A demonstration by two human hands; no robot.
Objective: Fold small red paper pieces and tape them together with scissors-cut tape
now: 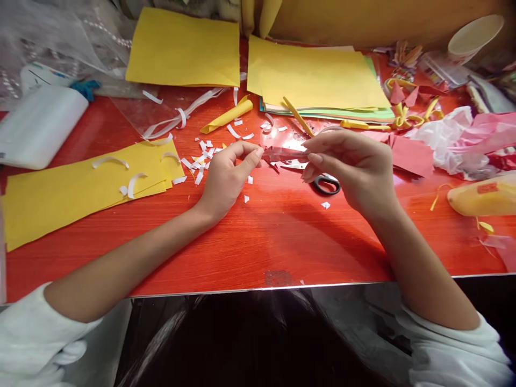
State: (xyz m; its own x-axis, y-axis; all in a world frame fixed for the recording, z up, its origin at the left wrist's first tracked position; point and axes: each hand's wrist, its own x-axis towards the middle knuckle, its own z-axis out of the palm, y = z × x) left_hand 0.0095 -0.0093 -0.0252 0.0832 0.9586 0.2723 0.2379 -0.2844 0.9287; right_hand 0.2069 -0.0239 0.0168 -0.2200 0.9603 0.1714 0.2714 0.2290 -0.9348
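A narrow dark red paper piece (284, 155) is stretched between my two hands above the red table (258, 236). My left hand (229, 177) pinches its left end between thumb and finger. At its right end, the fingers of my right hand (355, 166) are closed on it. Behind and below the piece lie scissors (326, 185) with black handles, partly hidden by my right hand. Small white paper scraps (199, 161) are scattered beside my left hand. A rolled yellow paper (228, 115) rests just beyond them.
Yellow sheets (185, 48) and a layered paper stack (318, 75) lie at the back. Yellow strips (80, 188) and a white device (42, 126) are on the left. Crumpled plastic (455, 137), red paper (411, 156) and a yellow bottle-like object (484, 195) occupy the right.
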